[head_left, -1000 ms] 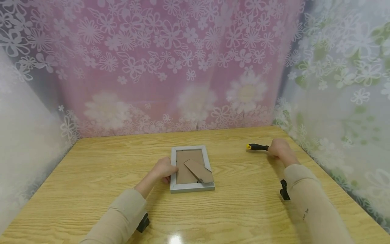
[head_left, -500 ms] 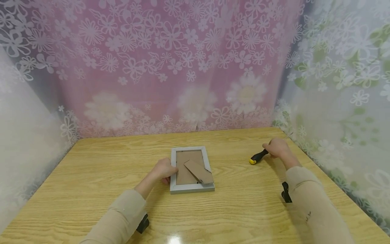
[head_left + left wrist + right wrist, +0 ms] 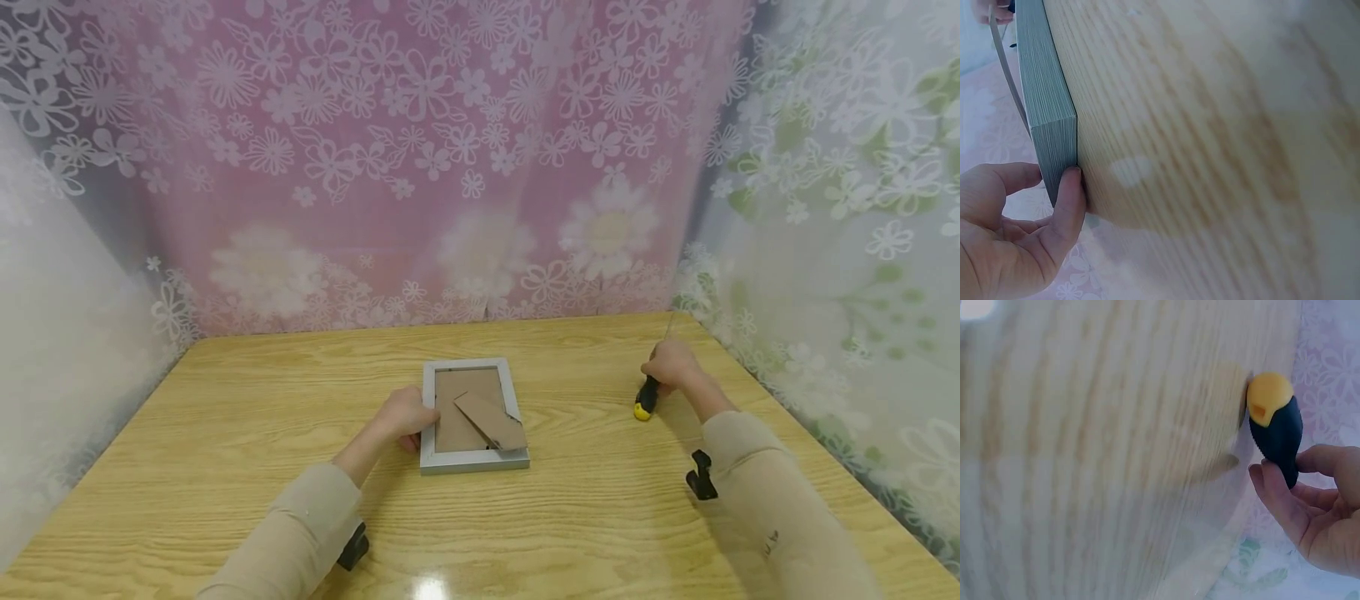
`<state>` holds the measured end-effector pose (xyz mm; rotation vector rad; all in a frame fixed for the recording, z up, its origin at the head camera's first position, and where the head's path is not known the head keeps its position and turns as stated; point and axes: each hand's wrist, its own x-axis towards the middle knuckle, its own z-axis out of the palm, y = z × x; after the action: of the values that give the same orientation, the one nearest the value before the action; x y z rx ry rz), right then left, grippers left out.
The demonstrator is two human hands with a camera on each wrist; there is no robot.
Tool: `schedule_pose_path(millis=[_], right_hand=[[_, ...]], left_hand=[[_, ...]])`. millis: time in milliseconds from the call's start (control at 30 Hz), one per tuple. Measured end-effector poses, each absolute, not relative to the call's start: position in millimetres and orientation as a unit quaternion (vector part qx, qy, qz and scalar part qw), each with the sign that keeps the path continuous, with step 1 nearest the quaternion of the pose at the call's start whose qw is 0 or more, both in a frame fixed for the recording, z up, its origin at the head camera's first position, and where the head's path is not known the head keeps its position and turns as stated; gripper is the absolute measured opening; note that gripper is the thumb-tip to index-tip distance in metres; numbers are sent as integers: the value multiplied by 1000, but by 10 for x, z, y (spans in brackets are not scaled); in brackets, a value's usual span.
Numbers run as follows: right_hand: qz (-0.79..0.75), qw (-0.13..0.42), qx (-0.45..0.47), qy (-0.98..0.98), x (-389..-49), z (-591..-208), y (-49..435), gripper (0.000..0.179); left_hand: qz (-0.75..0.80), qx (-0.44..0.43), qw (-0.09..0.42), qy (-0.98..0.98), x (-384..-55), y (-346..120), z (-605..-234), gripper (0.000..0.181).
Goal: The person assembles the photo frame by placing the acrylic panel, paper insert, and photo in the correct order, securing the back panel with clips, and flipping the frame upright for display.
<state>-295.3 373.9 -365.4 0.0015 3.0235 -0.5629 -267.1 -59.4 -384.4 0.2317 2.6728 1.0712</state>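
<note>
- Floral curtains (image 3: 390,208), pink behind and paler at the sides, enclose a wood-grain table (image 3: 570,517).
- The picture frame (image 3: 474,461), silver-edged, lies back side up near the middle of the table, between the two hands but nearer the left.
- The left hand (image 3: 402,412) pinches the frame's left side; its wrist view shows one digit against the frame's upper face and another low on the side wall, close to the tabletop.
- The right hand (image 3: 673,362), well apart from the frame, pinches the screwdriver (image 3: 647,396) by the slim neck of its handle, fingertips and thumb closed around it.
- The step in hand seems to be turning or placing the screwdriver while the frame is steadied; the next move probably calls for a sure grip and care over where the shaft points.
- The head view shows the thin shaft aimed at the table's far edge; the right wrist view hides it but shows the yellow handle end clearly.
- The cardboard stand flap (image 3: 491,421) looks flat from above, yet the left wrist view shows it tilted up off the back.
</note>
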Motion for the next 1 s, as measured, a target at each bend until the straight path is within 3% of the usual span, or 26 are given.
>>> schedule_pose_path(millis=[100, 267, 433, 667, 1000], right_hand=[[-207, 49, 0, 977, -2934, -3670, 3693, 21], [-221, 49, -14, 974, -2868, -3683, 3628, 43], [-257, 54, -4, 965, -2795, -3682, 3577, 50], [-291, 28, -4, 956, -2682, -3710, 3514, 48], [-347, 8, -16, 938, -2542, -3688, 3387, 29]], left_hand=[[368, 81, 125, 918, -2668, -592, -3849, 11], [364, 92, 121, 919, -2663, -588, -3858, 13], [360, 98, 115, 921, -2656, -585, -3860, 16], [356, 93, 117, 922, -2645, -588, -3861, 17], [348, 83, 111, 927, -2639, -565, -3872, 18]])
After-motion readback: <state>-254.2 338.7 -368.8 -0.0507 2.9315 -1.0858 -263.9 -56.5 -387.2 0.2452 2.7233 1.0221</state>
